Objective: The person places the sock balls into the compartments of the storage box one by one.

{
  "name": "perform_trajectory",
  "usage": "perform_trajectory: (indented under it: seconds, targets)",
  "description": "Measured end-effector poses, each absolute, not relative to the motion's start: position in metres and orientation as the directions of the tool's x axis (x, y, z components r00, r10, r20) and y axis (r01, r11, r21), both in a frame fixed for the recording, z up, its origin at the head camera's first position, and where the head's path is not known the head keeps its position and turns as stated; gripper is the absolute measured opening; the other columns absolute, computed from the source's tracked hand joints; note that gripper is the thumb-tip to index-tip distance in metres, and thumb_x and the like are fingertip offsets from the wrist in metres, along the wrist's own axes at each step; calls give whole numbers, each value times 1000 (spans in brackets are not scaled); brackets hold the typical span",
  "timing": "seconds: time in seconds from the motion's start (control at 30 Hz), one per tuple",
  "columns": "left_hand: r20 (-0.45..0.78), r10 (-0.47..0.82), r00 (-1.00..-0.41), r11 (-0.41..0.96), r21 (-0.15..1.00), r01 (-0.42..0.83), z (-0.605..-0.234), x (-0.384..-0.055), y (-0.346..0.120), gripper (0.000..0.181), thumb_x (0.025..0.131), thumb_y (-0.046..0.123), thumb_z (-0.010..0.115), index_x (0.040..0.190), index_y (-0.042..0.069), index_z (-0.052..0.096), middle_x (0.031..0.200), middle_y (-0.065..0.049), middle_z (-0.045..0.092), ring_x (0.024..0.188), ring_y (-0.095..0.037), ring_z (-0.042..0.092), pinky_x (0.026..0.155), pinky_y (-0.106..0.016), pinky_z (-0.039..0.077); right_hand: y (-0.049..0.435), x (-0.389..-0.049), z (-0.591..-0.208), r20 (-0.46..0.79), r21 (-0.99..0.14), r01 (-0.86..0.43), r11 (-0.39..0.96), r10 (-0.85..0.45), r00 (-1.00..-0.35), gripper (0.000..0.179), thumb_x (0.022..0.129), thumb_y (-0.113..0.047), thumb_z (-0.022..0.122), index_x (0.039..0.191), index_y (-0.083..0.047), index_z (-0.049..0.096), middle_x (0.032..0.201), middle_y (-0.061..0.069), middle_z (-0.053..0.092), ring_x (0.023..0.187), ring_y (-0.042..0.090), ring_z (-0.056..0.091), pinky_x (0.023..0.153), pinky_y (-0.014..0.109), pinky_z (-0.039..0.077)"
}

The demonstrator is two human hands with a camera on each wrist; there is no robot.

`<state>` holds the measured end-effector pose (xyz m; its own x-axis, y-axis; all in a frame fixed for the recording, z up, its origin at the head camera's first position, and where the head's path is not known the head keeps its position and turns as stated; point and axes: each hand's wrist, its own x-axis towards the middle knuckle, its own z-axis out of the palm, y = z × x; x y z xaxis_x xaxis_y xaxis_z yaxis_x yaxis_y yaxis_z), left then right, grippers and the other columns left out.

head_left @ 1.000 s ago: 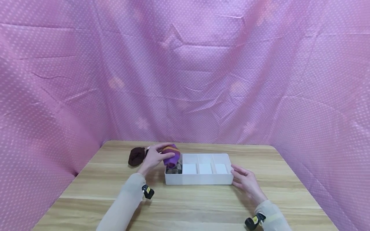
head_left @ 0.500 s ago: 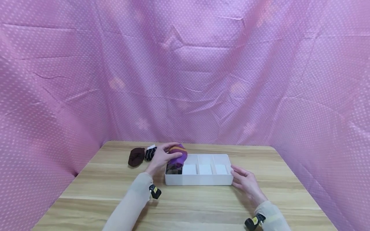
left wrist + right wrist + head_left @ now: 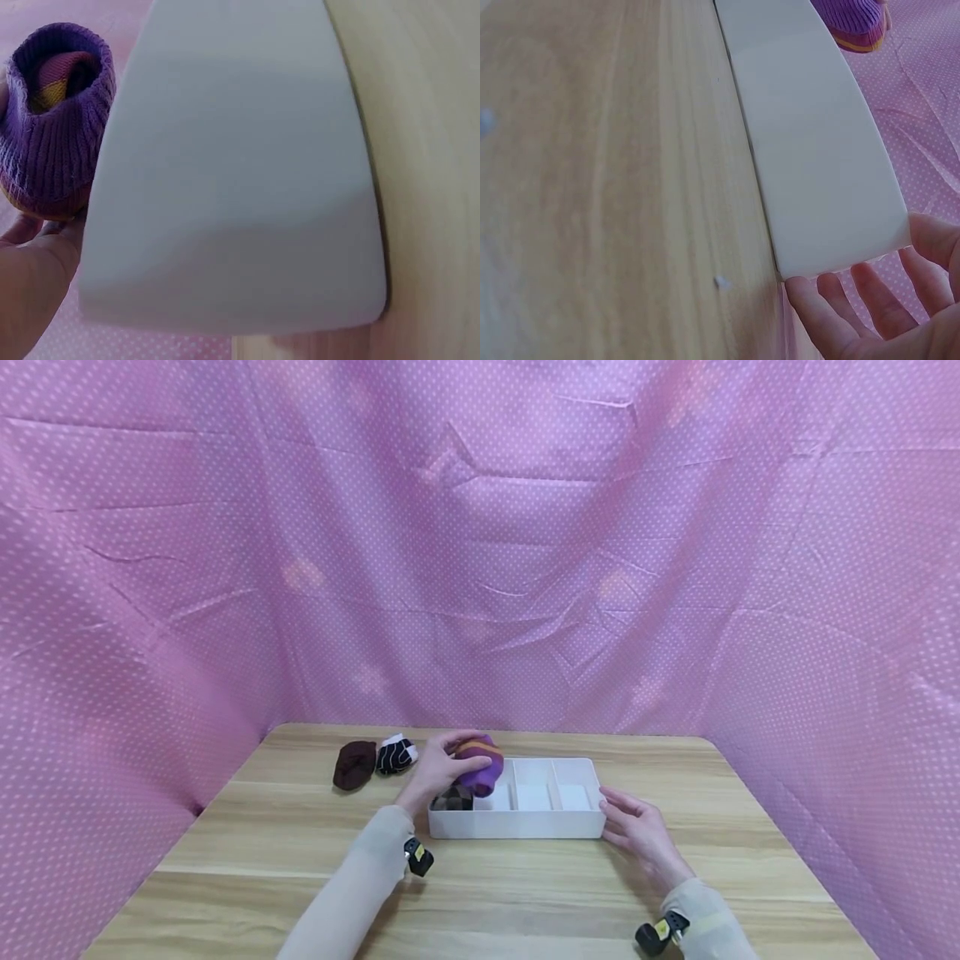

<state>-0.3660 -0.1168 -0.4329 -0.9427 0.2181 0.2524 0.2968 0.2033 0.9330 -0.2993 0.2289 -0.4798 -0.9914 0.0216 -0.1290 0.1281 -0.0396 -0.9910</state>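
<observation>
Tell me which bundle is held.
The purple bundle, in the left grip; the brown bundle and black-and-white bundle lie on the table, checkered bundle in the box.

The left sleeve (image 3: 347, 893) and the right sleeve (image 3: 716, 937) are looking long and pale cream. A faint yellowish band (image 3: 711, 922) is crossing the right one. A small black camera (image 3: 425, 864) is sitting on the left, showing a yellow patch (image 3: 420, 853). Another black camera (image 3: 648, 942) with a yellow sticker (image 3: 662, 929) is sitting on the right.
</observation>
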Motion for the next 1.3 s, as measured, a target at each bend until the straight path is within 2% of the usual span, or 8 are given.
perform_trajectory:
  seconds: [0.2,0.37,0.67,0.93,1.3]
  targets:
    - [281,271,-920,205,917,341,-437,-370,-108,50,77,35,84,123,25,68,123,-2,65,110,-25,61,87,-39,55,228,-301,-479,-131,-990,130,-51,27,-991,55,95,-20,65,144,-3,46,147,26,43,108,24,65,97,42,52]
    - [286,290,-913,221,909,354,-442,-375,-101,50,76,36,84,121,22,69,120,-2,67,108,-22,62,87,-37,56,227,-301,-480,-127,-990,125,-58,28,-992,55,95,-19,65,144,-2,46,146,25,45,107,22,65,96,42,52]
    - [216,228,-949,357,888,288,-445,-375,-92,49,69,44,87,114,32,71,116,0,69,104,-21,64,84,-36,57,226,-300,-480,-120,-991,118,-62,21,-993,56,95,-18,65,144,-1,45,145,23,47,107,22,64,97,43,52]
    - [245,229,-942,435,840,324,-441,-375,-87,44,69,48,85,109,36,72,114,3,70,97,-19,64,79,-33,55,228,-302,-481,-127,-990,126,-63,23,-992,56,95,-18,64,145,-2,44,144,23,46,108,22,64,98,42,51]
    - [250,268,-930,437,829,349,-445,-375,-81,42,72,38,86,111,30,72,115,1,67,99,-19,61,81,-35,52,227,-303,-482,-131,-989,129,-68,28,-991,56,94,-17,66,144,-3,46,144,23,48,107,22,65,96,42,53]
